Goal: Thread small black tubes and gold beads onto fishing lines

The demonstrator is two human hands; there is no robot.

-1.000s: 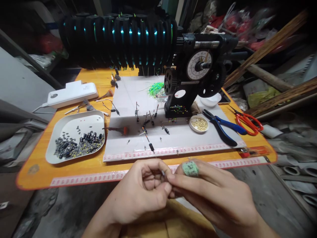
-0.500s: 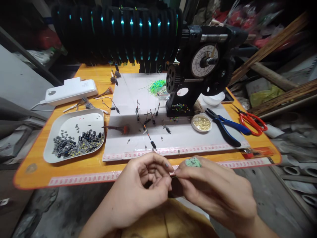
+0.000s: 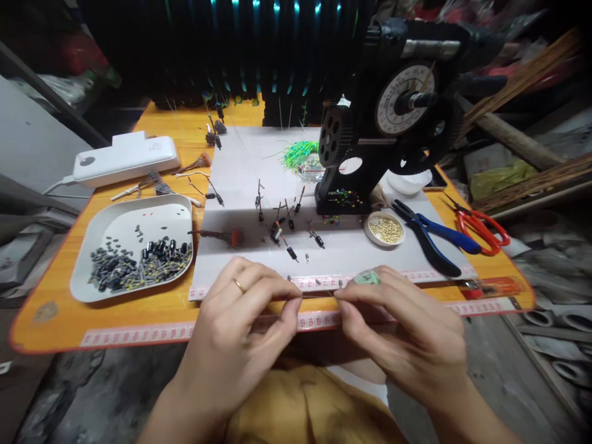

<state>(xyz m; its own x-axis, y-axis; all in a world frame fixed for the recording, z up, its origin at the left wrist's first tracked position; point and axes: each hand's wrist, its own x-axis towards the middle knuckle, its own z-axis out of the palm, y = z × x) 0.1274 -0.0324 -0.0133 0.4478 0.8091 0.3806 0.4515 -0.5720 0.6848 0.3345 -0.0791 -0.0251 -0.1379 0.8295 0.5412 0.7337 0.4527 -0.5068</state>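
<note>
Both hands, left and right, pinch the ends of a thin line stretched just above the surface's near edge; it looks light, limp, slippery, best gripped at the fingertips.

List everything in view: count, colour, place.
table: 1, orange, measuring tape strips along its near edge
mat: 1, white, table centre
tray: 1, white, table left, holding dark and yellowish small parts
power bank: 1, white, far left of the table
winding machine: 1, black with a white dial, far right of the mat
spool row: black, teal glints, along the table's back edge
dish of gold beads: 1, white, right of centre
pliers: 1, blue handles, right of the dish
scissors: 1, red, far right
green strands: 1 bunch, beside the machine
left hand: fingertips pinched; ring on one finger
right hand: fingertips pinched; green lump on top
</note>
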